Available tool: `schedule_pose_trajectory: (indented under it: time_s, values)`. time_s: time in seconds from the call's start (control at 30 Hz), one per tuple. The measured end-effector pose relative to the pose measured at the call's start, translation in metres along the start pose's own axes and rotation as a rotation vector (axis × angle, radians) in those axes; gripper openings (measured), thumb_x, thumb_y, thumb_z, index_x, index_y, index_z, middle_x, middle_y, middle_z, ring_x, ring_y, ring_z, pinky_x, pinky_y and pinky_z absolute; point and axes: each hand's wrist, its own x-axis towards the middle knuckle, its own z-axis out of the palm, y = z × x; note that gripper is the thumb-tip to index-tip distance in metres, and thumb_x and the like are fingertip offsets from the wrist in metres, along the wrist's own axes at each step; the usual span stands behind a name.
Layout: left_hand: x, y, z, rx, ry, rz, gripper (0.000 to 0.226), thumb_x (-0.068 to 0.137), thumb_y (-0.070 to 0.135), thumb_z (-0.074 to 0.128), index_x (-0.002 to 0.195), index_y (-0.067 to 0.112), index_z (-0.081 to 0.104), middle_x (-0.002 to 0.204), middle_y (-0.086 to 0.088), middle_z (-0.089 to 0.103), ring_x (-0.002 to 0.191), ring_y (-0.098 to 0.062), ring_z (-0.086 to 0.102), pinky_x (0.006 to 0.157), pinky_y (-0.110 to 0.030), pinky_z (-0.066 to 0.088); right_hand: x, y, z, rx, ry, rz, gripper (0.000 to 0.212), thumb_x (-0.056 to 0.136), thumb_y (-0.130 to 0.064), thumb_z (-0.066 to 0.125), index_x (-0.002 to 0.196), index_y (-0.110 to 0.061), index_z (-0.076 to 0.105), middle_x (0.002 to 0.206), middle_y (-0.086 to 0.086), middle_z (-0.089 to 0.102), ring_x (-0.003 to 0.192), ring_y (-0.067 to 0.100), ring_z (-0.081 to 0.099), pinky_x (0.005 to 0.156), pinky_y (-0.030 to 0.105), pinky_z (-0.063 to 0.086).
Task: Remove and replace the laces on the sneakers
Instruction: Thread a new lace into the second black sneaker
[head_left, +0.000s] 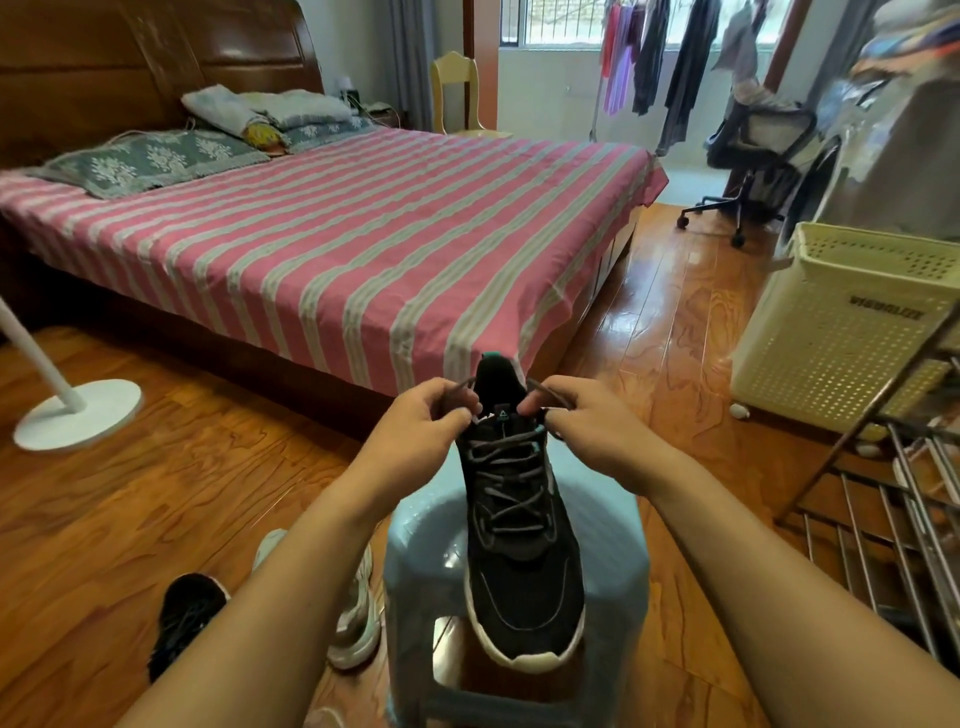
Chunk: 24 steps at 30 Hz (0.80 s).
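— On the stool (415, 551), what do you see?
— From the head view I see a black sneaker (522, 551) standing on it, toe toward me, gray lace (506, 457) crisscrossed up the eyelets.
— And your hands?
— My left hand (415, 431) pinches one lace end beside the tongue; my right hand (592, 426) pinches the other. Fingers curled tight, both.

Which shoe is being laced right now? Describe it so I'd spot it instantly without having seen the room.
Start at the bed with the pink striped sheet; just in front of its near corner stands a pale blue plastic stool. On the stool sits a black sneaker with a white sole, the left hand and right hand pinching its grey lace ends. The other shoes lie on the floor.
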Motion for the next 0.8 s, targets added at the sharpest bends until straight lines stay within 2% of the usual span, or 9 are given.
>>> schedule_pose_trajectory:
  time_s: [0.1,0.17,0.27,0.37,0.43,0.53,0.6,0.67,0.8]
  values:
    - [0.004,0.01,0.001,-0.1,0.02,0.017,0.022,0.104,0.022,0.055,0.094,0.013,0.073,0.085,-0.003,0.074,0.089,-0.025,0.067,0.09,-0.039,0.05,0.001,-0.015,-0.005,0.137,0.038,-0.005,0.024,0.099,-0.014,0.052,0.09,-0.016,0.073,0.096,-0.001,0.074,0.093,0.013,0.065,0.089,0.032,0.049]
    - [0.009,0.02,0.004,-0.193,0.017,0.02,0.025,0.107,0.022,0.051,0.095,0.013,0.07,0.065,0.001,0.062,0.071,-0.019,0.058,0.076,-0.036,0.047,0.006,-0.029,-0.011,0.077,0.192,-0.025,0.03,0.098,-0.028,0.051,0.078,-0.015,0.07,0.081,-0.002,0.072,0.08,0.017,0.064,0.087,0.046,0.052]
    - [0.015,0.032,0.014,0.003,-0.139,0.078,0.014,0.099,0.034,0.058,0.099,0.025,0.068,0.075,0.006,0.066,0.069,-0.009,0.063,0.073,-0.029,0.052,0.007,-0.061,-0.021,0.105,0.2,-0.128,0.045,0.1,-0.043,0.047,0.075,-0.013,0.07,0.076,0.015,0.069,0.075,0.036,0.065,0.082,0.054,0.056]
    - [0.012,0.038,0.025,0.425,-0.265,0.188,0.042,0.081,0.062,0.047,0.108,0.033,0.063,0.102,0.001,0.072,0.097,-0.023,0.068,0.087,-0.046,0.055,0.001,-0.087,-0.014,-0.026,0.05,-0.34,0.04,0.102,-0.034,0.055,0.073,-0.014,0.072,0.065,-0.002,0.059,0.061,0.011,0.055,0.068,0.03,0.05]
    - [0.01,0.042,0.027,0.509,-0.228,0.306,0.059,0.083,0.051,0.032,0.116,0.019,0.07,0.116,-0.015,0.07,0.108,-0.034,0.065,0.092,-0.049,0.052,0.0,-0.09,-0.002,-0.181,-0.004,-0.444,0.037,0.103,-0.031,0.054,0.091,-0.006,0.076,0.083,0.002,0.063,0.078,0.007,0.056,0.073,0.016,0.043]
    - [0.01,0.038,0.017,0.007,-0.188,0.155,0.039,0.089,0.036,0.049,0.1,0.008,0.074,0.098,-0.008,0.073,0.096,-0.023,0.068,0.09,-0.042,0.051,0.001,-0.068,0.005,-0.142,-0.026,-0.398,0.041,0.107,-0.038,0.041,0.09,-0.021,0.074,0.091,-0.004,0.07,0.086,0.006,0.063,0.078,0.03,0.048]
    - [0.009,0.031,0.008,-0.179,-0.232,0.068,0.048,0.095,0.042,0.057,0.098,-0.004,0.069,0.078,-0.006,0.058,0.079,-0.019,0.055,0.083,-0.04,0.041,0.006,-0.047,-0.001,-0.323,0.123,-0.378,0.045,0.107,-0.042,0.04,0.068,-0.026,0.056,0.068,-0.009,0.059,0.067,0.01,0.056,0.065,0.036,0.04]
    - [0.004,0.026,0.002,-0.228,-0.229,0.042,0.045,0.103,0.033,0.057,0.107,-0.011,0.068,0.07,0.002,0.056,0.078,-0.011,0.057,0.088,-0.035,0.042,0.009,-0.037,-0.016,-0.473,0.282,-0.321,0.038,0.104,-0.043,0.046,0.073,-0.025,0.06,0.072,-0.008,0.063,0.071,0.016,0.06,0.066,0.036,0.046]
    - [-0.004,0.03,-0.009,-0.27,-0.302,0.06,0.016,0.098,0.009,0.063,0.099,0.006,0.078,0.087,0.0,0.077,0.094,-0.012,0.071,0.089,-0.024,0.053,-0.005,-0.037,-0.035,-0.351,-0.161,-0.107,0.017,0.097,-0.026,0.064,0.109,-0.032,0.074,0.087,-0.012,0.073,0.078,0.003,0.065,0.071,0.024,0.052]
